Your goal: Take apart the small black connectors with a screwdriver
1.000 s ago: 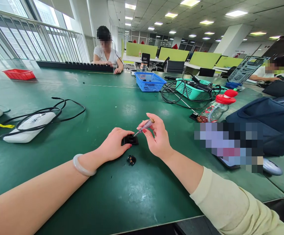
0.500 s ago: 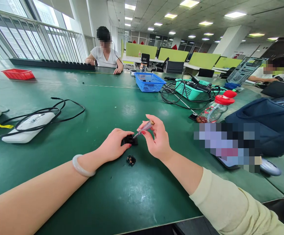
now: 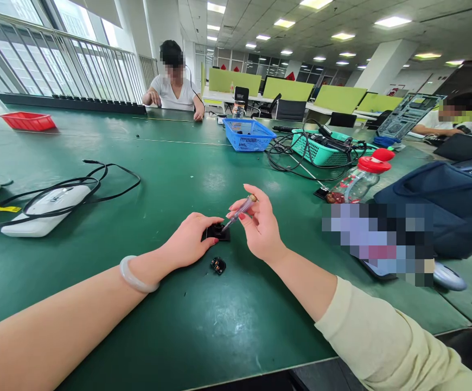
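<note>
Where the green surface (image 3: 118, 336) nears its right edge, a dark blue bag (image 3: 435, 209) lies, with a teal basket (image 3: 315, 151) of tangled black cables standing nearer the far edge. Inward from the middle of the near edge, the left hand (image 3: 191, 239) rests low, thumb and fingers clamped on the left end of a black block (image 3: 222, 235); the right hand (image 3: 262, 228) is raised beside it, its fingers clamped on the translucent handle of a screwdriver (image 3: 241, 211). This tool slants downward, its tip at the block, which lies on the surface between the hands. Smallest, a black component (image 3: 218, 265) with gold-coloured spots lies apart, between block and near edge
</note>
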Action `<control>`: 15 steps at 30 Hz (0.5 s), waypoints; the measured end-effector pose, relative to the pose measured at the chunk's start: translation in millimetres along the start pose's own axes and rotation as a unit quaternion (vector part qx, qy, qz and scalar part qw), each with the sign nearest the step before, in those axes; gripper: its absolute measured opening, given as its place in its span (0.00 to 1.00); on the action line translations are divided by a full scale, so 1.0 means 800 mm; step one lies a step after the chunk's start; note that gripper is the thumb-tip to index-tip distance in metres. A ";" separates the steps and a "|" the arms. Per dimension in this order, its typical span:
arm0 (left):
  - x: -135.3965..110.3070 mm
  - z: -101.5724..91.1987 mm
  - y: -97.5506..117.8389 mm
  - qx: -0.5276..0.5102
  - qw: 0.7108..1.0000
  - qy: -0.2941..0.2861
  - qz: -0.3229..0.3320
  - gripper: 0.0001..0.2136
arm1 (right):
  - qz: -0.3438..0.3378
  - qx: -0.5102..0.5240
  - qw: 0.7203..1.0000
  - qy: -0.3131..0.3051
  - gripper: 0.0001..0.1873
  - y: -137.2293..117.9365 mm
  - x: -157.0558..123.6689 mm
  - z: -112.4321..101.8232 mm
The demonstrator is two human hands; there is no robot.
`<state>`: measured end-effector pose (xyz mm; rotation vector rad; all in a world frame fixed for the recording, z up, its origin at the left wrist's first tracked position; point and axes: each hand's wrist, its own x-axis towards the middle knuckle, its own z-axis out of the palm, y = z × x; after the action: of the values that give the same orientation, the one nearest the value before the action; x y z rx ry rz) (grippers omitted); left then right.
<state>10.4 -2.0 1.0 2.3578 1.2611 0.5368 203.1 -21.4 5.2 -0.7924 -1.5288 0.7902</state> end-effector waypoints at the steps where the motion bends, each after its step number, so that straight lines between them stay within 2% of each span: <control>1: 0.000 0.000 0.001 -0.002 1.000 -0.001 0.000 0.22 | 0.007 -0.009 1.000 -0.009 0.23 0.000 0.000 0.000; 4: -0.001 -0.001 0.003 -0.008 1.000 -0.003 -0.002 0.21 | -0.007 -0.032 0.999 -0.017 0.22 -0.001 -0.001 0.001; 9: 0.000 -0.001 0.002 -0.010 1.000 -0.004 -0.013 0.21 | -0.044 -0.010 0.999 0.025 0.22 -0.004 -0.003 0.001; 15: -0.001 0.000 0.002 -0.007 1.000 -0.006 -0.003 0.19 | -0.093 -0.030 0.995 -0.014 0.21 0.004 0.001 0.000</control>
<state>10.9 -3.3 1.5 2.3410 1.2538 0.5276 203.3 -18.9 3.3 -0.6738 -1.6308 0.6236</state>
